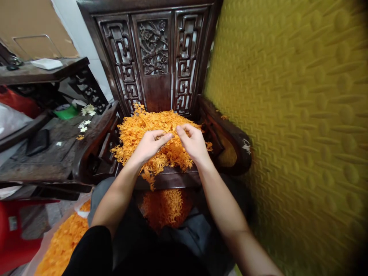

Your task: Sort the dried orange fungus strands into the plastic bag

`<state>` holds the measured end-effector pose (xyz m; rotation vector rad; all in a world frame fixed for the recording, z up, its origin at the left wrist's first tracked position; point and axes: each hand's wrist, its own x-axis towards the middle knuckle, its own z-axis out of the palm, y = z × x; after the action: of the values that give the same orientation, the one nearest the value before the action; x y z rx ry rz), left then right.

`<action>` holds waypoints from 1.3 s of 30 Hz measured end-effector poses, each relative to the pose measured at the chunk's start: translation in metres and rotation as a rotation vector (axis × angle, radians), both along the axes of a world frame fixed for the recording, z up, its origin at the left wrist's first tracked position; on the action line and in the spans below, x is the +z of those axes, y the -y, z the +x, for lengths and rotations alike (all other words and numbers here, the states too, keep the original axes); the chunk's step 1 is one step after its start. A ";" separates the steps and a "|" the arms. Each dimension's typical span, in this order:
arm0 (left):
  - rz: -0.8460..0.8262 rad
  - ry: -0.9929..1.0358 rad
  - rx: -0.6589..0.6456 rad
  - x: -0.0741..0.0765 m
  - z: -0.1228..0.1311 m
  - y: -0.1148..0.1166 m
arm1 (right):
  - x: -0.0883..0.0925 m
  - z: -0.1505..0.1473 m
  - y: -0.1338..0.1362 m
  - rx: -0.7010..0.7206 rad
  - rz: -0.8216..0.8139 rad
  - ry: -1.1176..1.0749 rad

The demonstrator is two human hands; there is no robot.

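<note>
A heap of orange, lacy, branching pieces [135, 130] covers the seat of a dark carved wooden chair [157, 90]. Over the middle of the heap, my left hand [152, 143] is closed, with thumb and forefinger pressed together. My right hand [191, 140] faces it a short way off, its fingers curled in a pinch. Anything between the fingertips of either hand is too small to make out against the orange. Several strands hang over the seat's front edge, and more orange pieces [163, 203] show below it, between my knees.
At right, a yellow textured wall [301, 96] rises close to the armrest [241, 153]. A dark side table [57, 163] at left bears a green tape roll [66, 111] and small pale pieces [83, 125]. A bag of orange pieces [63, 237] lies by a red stool [14, 230].
</note>
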<state>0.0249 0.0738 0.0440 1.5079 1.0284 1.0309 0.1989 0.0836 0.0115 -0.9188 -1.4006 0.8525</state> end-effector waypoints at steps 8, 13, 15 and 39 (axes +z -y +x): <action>0.094 -0.081 0.070 0.003 -0.014 -0.001 | 0.005 0.027 -0.013 -0.134 -0.133 -0.326; 0.192 -0.207 0.019 0.008 0.002 0.004 | 0.000 0.000 0.004 0.035 -0.097 -0.045; 0.171 -0.201 0.006 0.009 0.006 0.005 | -0.004 -0.008 0.002 -0.028 -0.077 -0.124; -0.147 -0.145 -0.227 0.024 -0.036 0.015 | 0.004 0.039 -0.018 -0.282 -0.048 -0.452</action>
<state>-0.0112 0.0584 0.0678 1.5538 0.9839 0.6809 0.2378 0.1020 0.0157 -0.8686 -0.8427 0.8176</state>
